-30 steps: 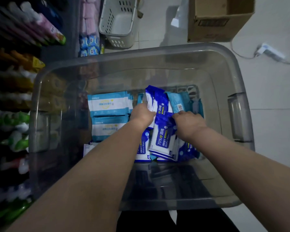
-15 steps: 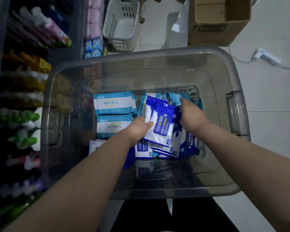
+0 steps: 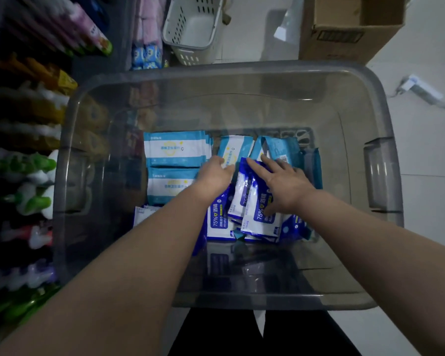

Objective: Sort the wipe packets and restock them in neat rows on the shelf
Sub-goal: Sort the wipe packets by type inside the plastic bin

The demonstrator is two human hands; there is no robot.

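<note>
A clear plastic bin [image 3: 378, 129] holds wipe packets. Light-blue packets [image 3: 174, 150] lie in two stacked groups at the bin's left, with more of them leaning at the back right [image 3: 284, 150]. Dark-blue 75% alcohol wipe packets [image 3: 254, 201] form a loose pile in the middle. My right hand [image 3: 283, 186] lies flat on that pile with fingers spread. My left hand [image 3: 215, 173] reaches in beside the pile's left edge; its fingertips are hidden behind the packets, and a grip cannot be made out.
Shelves [image 3: 23, 124] at the left carry bottles and packaged goods. A white perforated basket [image 3: 193, 27] and a cardboard box [image 3: 350, 29] stand on the tiled floor beyond the bin. A power strip [image 3: 421, 89] lies at the right.
My right hand let go of the lifted dark-blue packet and now presses flat on the pile. My left hand moved further back toward the light-blue packets.
</note>
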